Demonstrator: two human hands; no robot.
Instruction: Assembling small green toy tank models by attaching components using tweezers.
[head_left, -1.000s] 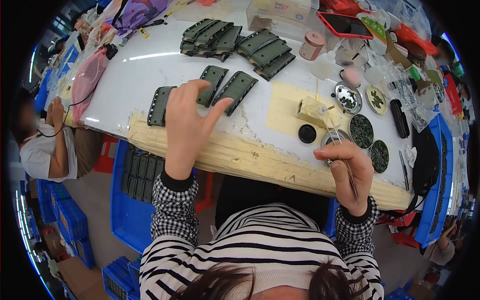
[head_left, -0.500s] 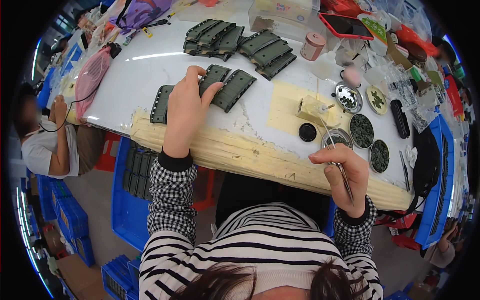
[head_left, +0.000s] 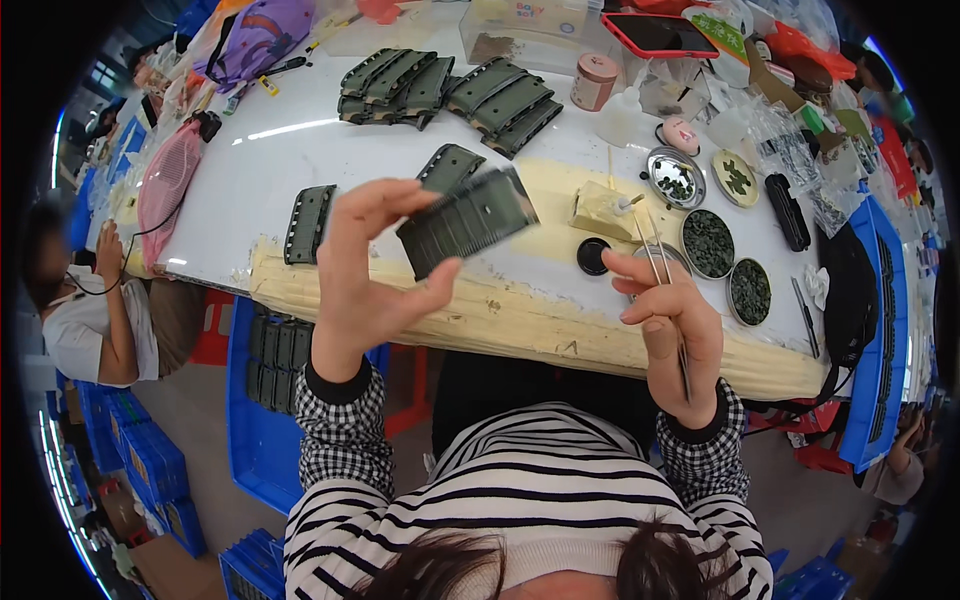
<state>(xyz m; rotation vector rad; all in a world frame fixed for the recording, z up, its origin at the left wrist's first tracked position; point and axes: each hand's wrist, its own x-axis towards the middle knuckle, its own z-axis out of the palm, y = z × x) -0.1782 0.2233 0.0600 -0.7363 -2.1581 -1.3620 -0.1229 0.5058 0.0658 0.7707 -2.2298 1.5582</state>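
Note:
My left hand grips a dark green curved plastic panel by its left end, fingers above and thumb below. The panel is tilted and raised off the table. Just behind it lies another such panel, partly covered, and a further one is left of my hand. My right hand holds metal tweezers, tips pointing away from me, beside a yellow block with a small nozzle on top. Close by are a round black cap and a tin partly hidden by my fingers.
More green panels are stacked at the back. To the right stand round tins of small dark green pieces, a lid and a black part. A blue crate sits below the padded table edge. Another person sits at left.
My left hand has lifted one panel from the table and brought it nearer and to the right, tilting it. My right hand keeps the tweezers, nearly in place. The view has shifted slightly.

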